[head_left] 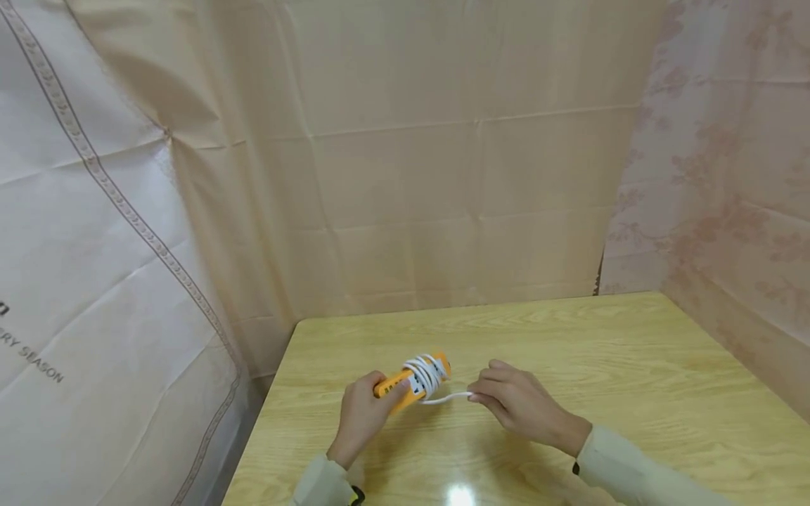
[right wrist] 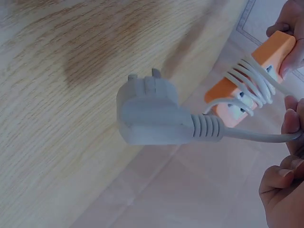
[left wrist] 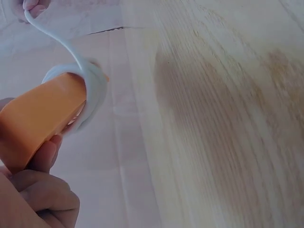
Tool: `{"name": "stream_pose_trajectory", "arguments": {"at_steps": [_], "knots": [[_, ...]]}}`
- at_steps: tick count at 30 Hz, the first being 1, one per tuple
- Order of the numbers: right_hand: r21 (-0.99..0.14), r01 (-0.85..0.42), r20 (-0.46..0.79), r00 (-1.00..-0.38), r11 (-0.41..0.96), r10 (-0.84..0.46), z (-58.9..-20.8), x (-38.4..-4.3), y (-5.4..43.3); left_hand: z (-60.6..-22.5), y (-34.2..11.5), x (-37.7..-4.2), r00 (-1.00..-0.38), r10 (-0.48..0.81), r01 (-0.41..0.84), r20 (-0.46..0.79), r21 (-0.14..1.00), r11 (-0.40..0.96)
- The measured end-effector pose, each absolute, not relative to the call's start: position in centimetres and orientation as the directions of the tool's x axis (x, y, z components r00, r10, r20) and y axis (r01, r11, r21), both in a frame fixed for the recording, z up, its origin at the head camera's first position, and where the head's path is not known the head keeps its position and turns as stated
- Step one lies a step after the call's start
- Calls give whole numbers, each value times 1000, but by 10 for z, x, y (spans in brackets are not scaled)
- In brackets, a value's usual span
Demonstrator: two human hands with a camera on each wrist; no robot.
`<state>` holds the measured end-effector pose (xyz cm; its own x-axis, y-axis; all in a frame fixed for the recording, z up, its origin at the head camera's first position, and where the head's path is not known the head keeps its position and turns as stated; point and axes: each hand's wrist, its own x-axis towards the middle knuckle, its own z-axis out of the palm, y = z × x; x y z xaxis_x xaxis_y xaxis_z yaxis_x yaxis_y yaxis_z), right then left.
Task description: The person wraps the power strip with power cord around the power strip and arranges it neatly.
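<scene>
An orange power strip (head_left: 387, 386) with a white face and sockets is tilted above the table in the head view. My left hand (head_left: 363, 416) grips its near end, thumb on top. White cord (head_left: 422, 374) is wound in several loops round the far half. From the loops the free cord runs right to my right hand (head_left: 524, 406), which pinches it between thumb and fingers. In the right wrist view a white plug (right wrist: 152, 118) hangs from the cord past my fingers, its pins pointing away. The plug is hidden in the head view.
A wooden table (head_left: 538, 337) with light grain lies under both hands. Beige cloth (head_left: 443, 176) hangs behind it. White printed fabric (head_left: 95, 281) stands at the left, and a flowered cloth (head_left: 728, 176) at the right edge.
</scene>
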<state>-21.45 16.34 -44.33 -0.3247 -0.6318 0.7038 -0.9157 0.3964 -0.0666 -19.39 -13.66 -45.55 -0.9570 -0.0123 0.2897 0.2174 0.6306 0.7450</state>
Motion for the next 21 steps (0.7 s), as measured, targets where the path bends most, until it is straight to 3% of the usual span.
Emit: {"name": "stream_pose_trajectory", "arguments": {"at_steps": [11, 21], "knots": [[-35, -935, 694, -278, 353, -664, -439, -218, 163, -446, -135, -183, -948, 191, 316, 256, 665, 677], [-2, -958, 668, -214, 286, -713, -437, -221, 159, -442, -135, -178, -932, 338, 329, 129, 690, 644]]}}
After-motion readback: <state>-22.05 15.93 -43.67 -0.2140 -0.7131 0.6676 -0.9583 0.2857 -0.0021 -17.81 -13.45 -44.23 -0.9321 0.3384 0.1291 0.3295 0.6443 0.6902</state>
